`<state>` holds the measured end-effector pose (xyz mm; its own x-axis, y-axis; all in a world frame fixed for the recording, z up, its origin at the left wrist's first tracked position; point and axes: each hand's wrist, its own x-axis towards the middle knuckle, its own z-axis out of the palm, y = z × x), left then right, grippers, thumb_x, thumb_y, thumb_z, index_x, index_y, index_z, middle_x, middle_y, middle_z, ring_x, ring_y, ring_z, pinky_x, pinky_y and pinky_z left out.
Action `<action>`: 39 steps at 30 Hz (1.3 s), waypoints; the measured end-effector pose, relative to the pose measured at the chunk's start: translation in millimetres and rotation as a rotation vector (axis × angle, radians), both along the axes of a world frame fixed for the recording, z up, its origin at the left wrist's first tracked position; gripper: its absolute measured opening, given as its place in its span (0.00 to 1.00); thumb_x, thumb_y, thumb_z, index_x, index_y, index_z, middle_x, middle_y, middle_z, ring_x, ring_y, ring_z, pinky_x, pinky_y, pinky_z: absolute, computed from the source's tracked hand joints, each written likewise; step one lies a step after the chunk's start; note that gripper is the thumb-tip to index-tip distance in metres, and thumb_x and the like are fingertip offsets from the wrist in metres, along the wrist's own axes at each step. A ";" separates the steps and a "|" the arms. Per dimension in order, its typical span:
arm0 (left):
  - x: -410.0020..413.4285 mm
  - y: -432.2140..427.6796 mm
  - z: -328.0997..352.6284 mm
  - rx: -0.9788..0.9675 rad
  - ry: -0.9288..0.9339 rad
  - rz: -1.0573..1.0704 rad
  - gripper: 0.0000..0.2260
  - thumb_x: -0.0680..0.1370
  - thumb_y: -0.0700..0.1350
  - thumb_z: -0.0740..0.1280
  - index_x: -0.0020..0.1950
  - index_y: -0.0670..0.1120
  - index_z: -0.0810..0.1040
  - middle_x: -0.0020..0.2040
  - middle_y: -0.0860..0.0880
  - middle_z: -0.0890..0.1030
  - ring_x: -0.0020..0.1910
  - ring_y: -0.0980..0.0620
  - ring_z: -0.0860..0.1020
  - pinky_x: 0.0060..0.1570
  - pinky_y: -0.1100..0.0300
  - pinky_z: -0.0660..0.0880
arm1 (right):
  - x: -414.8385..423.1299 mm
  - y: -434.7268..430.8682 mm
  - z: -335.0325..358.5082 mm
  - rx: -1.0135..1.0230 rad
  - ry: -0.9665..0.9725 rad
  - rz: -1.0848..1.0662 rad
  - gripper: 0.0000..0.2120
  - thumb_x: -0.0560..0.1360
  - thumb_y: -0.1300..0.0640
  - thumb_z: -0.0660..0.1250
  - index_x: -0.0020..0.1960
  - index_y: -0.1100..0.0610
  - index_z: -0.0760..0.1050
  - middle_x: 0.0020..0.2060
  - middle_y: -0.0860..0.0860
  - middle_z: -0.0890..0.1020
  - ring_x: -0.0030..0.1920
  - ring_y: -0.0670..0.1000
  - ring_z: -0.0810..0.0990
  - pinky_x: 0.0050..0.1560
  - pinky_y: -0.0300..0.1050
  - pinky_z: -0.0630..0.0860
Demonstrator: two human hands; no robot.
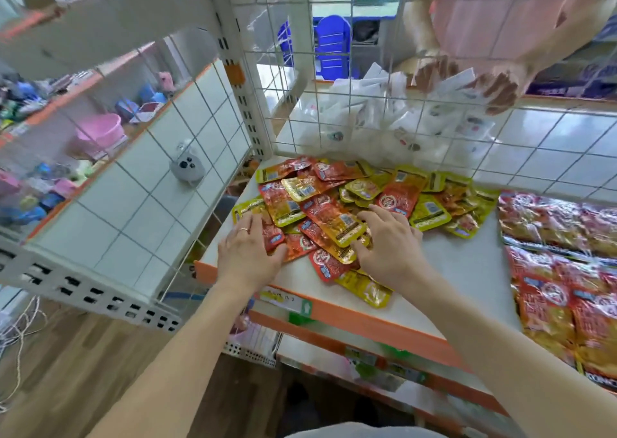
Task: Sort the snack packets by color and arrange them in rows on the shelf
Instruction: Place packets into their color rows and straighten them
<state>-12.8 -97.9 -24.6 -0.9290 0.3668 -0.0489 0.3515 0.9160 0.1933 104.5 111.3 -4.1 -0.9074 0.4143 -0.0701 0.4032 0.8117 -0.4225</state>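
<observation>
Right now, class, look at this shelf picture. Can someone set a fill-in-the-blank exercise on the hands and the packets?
The pile of snack packets mixes red and ____ ones. The left hand wears a ____ on one finger. Behind the wire grid, the heaped packets are ____. The front edge of the shelf is ____.
Missing words: yellow, ring, white, orange.

Shelf [467, 270] — bare strip between packet pile [350, 204] and large bags [561, 270], open from the front edge; wire grid [367, 120] closes the back, slotted post [240, 103] the left corner.
</observation>
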 end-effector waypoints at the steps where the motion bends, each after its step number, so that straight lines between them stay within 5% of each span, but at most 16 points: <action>1: -2.5 1.2 0.0 0.011 0.006 -0.017 0.35 0.78 0.63 0.65 0.78 0.45 0.59 0.79 0.44 0.63 0.77 0.43 0.62 0.74 0.45 0.63 | -2.0 0.8 1.9 -0.001 -0.007 -0.008 0.27 0.77 0.46 0.66 0.75 0.49 0.66 0.75 0.47 0.66 0.74 0.55 0.63 0.68 0.59 0.64; 4: -4.4 2.9 5.6 -0.039 0.070 -0.069 0.31 0.79 0.60 0.64 0.75 0.43 0.65 0.74 0.43 0.69 0.72 0.43 0.69 0.68 0.49 0.69 | -8.6 4.4 5.1 -0.011 -0.044 -0.057 0.29 0.75 0.47 0.68 0.73 0.52 0.67 0.69 0.52 0.72 0.70 0.59 0.68 0.64 0.57 0.70; 9: 1.3 -0.5 6.1 -0.188 0.240 -0.251 0.19 0.76 0.47 0.70 0.65 0.42 0.76 0.60 0.41 0.80 0.50 0.41 0.81 0.45 0.51 0.79 | -10.2 6.4 -0.4 -0.015 -0.157 -0.079 0.30 0.75 0.46 0.68 0.73 0.56 0.66 0.65 0.58 0.74 0.67 0.61 0.69 0.67 0.56 0.69; 14: 1.5 -8.1 6.3 -0.037 0.372 -0.296 0.13 0.65 0.41 0.80 0.46 0.43 0.83 0.37 0.45 0.83 0.32 0.43 0.80 0.28 0.57 0.74 | -9.6 18.0 -1.4 -0.126 -0.157 -0.124 0.29 0.71 0.45 0.75 0.66 0.58 0.73 0.59 0.58 0.79 0.62 0.60 0.75 0.62 0.53 0.73; 19: 7.5 -14.8 18.6 0.290 0.416 -0.269 0.10 0.70 0.38 0.77 0.50 0.43 0.82 0.44 0.45 0.84 0.41 0.44 0.82 0.40 0.53 0.78 | -1.6 26.2 1.9 -0.295 -0.069 -0.198 0.26 0.70 0.51 0.78 0.63 0.60 0.76 0.51 0.53 0.82 0.56 0.55 0.80 0.55 0.49 0.77; 22: 8.3 -14.3 31.7 0.533 0.390 -0.276 0.08 0.74 0.37 0.74 0.52 0.43 0.81 0.47 0.49 0.84 0.44 0.51 0.81 0.48 0.54 0.79 | 6.5 31.0 -0.4 -0.307 -0.051 -0.200 0.25 0.70 0.46 0.77 0.61 0.59 0.78 0.46 0.50 0.80 0.53 0.54 0.80 0.52 0.48 0.76; 24: 16.2 -8.8 46.6 0.713 0.303 -0.170 0.05 0.77 0.38 0.72 0.53 0.44 0.82 0.47 0.54 0.83 0.43 0.62 0.80 0.46 0.69 0.76 | 13.5 32.3 0.2 -0.285 -0.070 -0.167 0.21 0.70 0.45 0.76 0.57 0.56 0.80 0.43 0.49 0.78 0.50 0.52 0.77 0.50 0.46 0.74; 26: 25.8 -2.3 58.0 0.899 0.131 -0.008 0.03 0.80 0.41 0.70 0.47 0.48 0.81 0.37 0.61 0.80 0.35 0.65 0.78 0.33 0.75 0.71 | 20.6 32.2 2.3 -0.293 -0.072 -0.138 0.12 0.70 0.48 0.77 0.50 0.50 0.79 0.38 0.44 0.75 0.48 0.50 0.75 0.46 0.42 0.69; 28: 30.8 2.6 62.9 1.104 -0.109 0.138 0.06 0.81 0.45 0.68 0.44 0.49 0.78 0.34 0.59 0.81 0.32 0.62 0.79 0.30 0.69 0.74 | 24.0 31.6 1.1 -0.331 -0.055 -0.136 0.11 0.70 0.50 0.78 0.45 0.47 0.76 0.38 0.42 0.75 0.47 0.49 0.76 0.44 0.41 0.67; 30: 31.9 5.1 63.7 1.270 -0.322 0.287 0.04 0.82 0.48 0.66 0.50 0.49 0.78 0.43 0.52 0.85 0.43 0.53 0.85 0.38 0.56 0.82 | 23.4 32.2 -1.8 -0.374 -0.021 -0.160 0.14 0.68 0.50 0.79 0.44 0.47 0.73 0.39 0.41 0.74 0.47 0.49 0.75 0.44 0.41 0.67; 34: 35.0 8.9 58.0 1.394 -0.559 0.464 0.07 0.83 0.47 0.64 0.59 0.46 0.76 0.53 0.43 0.83 0.53 0.43 0.83 0.46 0.42 0.83 | 28.0 33.5 -7.1 -0.437 -0.041 -0.170 0.23 0.64 0.48 0.82 0.50 0.49 0.72 0.42 0.42 0.75 0.48 0.48 0.76 0.43 0.41 0.71; 36: 38.2 10.3 54.9 1.409 -0.666 0.491 0.11 0.82 0.44 0.66 0.64 0.45 0.74 0.55 0.42 0.82 0.52 0.43 0.83 0.45 0.44 0.84 | 32.4 30.0 -9.2 -0.460 -0.098 -0.156 0.31 0.61 0.48 0.84 0.55 0.50 0.69 0.47 0.45 0.76 0.50 0.49 0.77 0.49 0.45 0.76; 39: 43.5 13.0 47.6 1.381 -0.743 0.486 0.13 0.79 0.41 0.68 0.64 0.45 0.75 0.53 0.42 0.83 0.45 0.46 0.84 0.36 0.53 0.82 | 32.4 24.6 -16.8 -0.443 -0.058 -0.152 0.24 0.61 0.51 0.83 0.51 0.55 0.77 0.45 0.48 0.80 0.47 0.51 0.79 0.46 0.45 0.76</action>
